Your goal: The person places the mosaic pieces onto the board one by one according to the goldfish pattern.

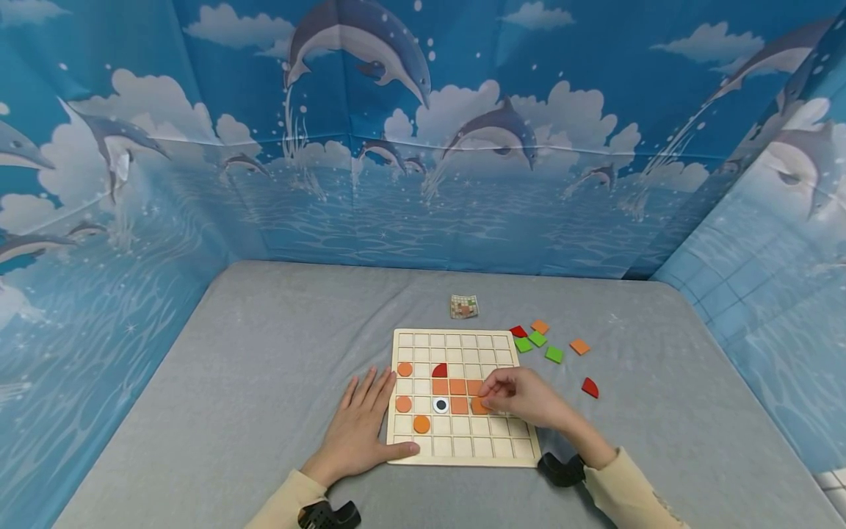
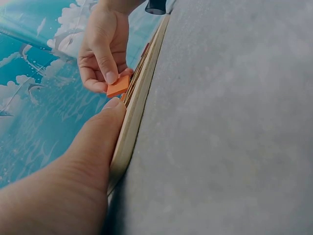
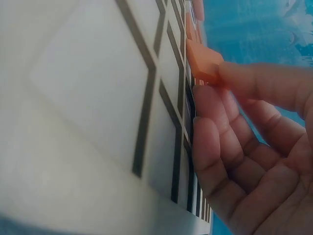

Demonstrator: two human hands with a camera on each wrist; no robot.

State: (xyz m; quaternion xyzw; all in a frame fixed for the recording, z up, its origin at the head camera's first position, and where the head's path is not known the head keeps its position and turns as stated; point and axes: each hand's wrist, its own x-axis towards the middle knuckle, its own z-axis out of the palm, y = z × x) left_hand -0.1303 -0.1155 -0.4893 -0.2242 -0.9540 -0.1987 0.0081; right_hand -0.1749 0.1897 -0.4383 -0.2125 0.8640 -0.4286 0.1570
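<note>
Tile (image 2: 118,87), orange, square, tilted over board (image 1: 479,447), in right grip (image 1: 526,397).

The bare left hand (image 1: 362,422) is placed back uppermost on the left, its fingers straight and pointed toward the far side, its thumb stretched out to the right. The bare right hand (image 1: 525,397) is reached in from the near right, thumb and fingers bent into a pinch. Cream cloth sleeves (image 1: 626,486) are worn on both arms (image 1: 595,445), with a black device (image 1: 560,470) at each wrist.
</note>
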